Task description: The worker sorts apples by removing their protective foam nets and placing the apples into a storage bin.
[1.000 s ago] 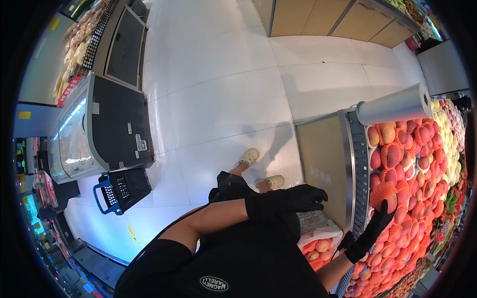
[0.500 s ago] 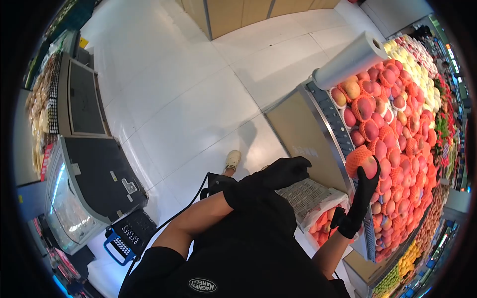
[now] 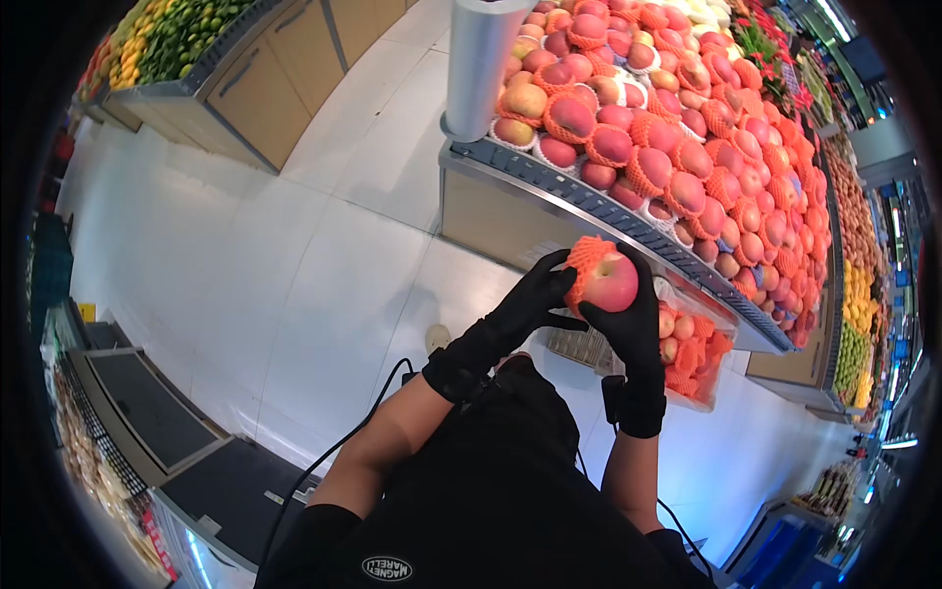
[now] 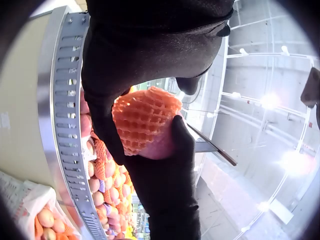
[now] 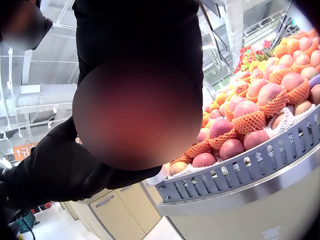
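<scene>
Carried the apple [image 3: 616, 283] away from the heaped fruit [image 3: 677, 147] since the earlier frame, to a spot in front of the body and near the edge of the slotted-rimmed surface [image 4: 69, 115]. Brought the left hand [image 3: 530, 302] up beside it as well, from a place well apart, and swung the head view round, shifting the roll of clear bags [image 3: 481, 74] from upper right to top middle.

Grasping the apple now with the black-gloved right hand [image 3: 636, 312], fingers wrapped round one side, thumb laid over the red skin. Reaching about the other side with the left, likewise gloved, fingers bent beside the orange foam net [image 3: 586, 257], thumb apart from the fruit in the left wrist view; cannot tell about any grip there. Covered by the net on one part only, with the hollowed end bare and turned toward the head camera. Blurred out in the middle of the right wrist view.

Visible below, near the right hand: more apples in a white plastic bag [image 4: 37, 192], next to a grey basket [image 3: 579, 346]. Set well apart at upper left: yellow and green fruit [image 3: 182, 44] above tan cabinets [image 3: 270, 79].
</scene>
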The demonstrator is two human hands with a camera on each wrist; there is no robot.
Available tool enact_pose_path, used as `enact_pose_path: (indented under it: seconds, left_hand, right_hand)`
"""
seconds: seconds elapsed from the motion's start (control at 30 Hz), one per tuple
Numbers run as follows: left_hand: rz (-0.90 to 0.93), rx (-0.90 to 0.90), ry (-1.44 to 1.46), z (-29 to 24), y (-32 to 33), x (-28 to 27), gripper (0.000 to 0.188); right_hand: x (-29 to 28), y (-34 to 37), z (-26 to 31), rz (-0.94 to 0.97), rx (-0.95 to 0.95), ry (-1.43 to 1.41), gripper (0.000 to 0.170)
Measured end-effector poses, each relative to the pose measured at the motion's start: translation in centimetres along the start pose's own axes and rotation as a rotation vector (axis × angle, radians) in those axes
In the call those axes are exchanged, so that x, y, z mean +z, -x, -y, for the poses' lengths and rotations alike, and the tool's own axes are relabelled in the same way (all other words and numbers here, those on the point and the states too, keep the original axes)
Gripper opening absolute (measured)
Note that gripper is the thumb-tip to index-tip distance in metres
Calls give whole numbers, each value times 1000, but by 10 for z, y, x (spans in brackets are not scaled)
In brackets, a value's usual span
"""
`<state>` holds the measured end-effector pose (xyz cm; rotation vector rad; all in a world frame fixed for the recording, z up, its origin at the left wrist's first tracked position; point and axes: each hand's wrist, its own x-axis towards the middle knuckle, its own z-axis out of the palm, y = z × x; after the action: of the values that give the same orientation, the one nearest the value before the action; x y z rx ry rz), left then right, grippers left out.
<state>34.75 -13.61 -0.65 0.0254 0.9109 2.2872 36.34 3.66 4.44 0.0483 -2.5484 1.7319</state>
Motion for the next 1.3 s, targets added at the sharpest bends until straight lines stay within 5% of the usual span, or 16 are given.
enact_pose_path:
  seconds: [0.2, 0.3, 0.43, 0.6, 0.73, 0.83, 0.97, 1.3]
  left_hand:
    - [30, -78, 51, 24, -34, 1, 61]
    - [-8, -105, 7, 25, -45, 12, 57]
    - [-35, 28, -74, 31, -67, 33, 53]
    - [-116, 114, -252, 38, -94, 56, 51]
    - [-101, 175, -417, 47, -116, 73, 50]
    - [-117, 139, -330, 58, -136, 71, 48]
    - [-155, 140, -283, 62, -154, 84, 42]
    - [-41, 134, -183, 66, -188, 98, 41]
  right_hand:
    - [-11, 5, 1, 81, -4, 117, 79]
    - [-30, -13, 7, 282, 1, 76, 77]
    - [-47, 3, -16, -26, -86, 111, 85]
    - [-76, -5, -20, -73, -82, 348, 91]
    - [-104, -29, -31, 41, -99, 223, 82]
    - [-112, -21, -50, -261, -184, 91, 70]
    - [-153, -24, -29, -177, -135, 106, 70]
    - [-187, -2, -116, -518, -45, -8, 87]
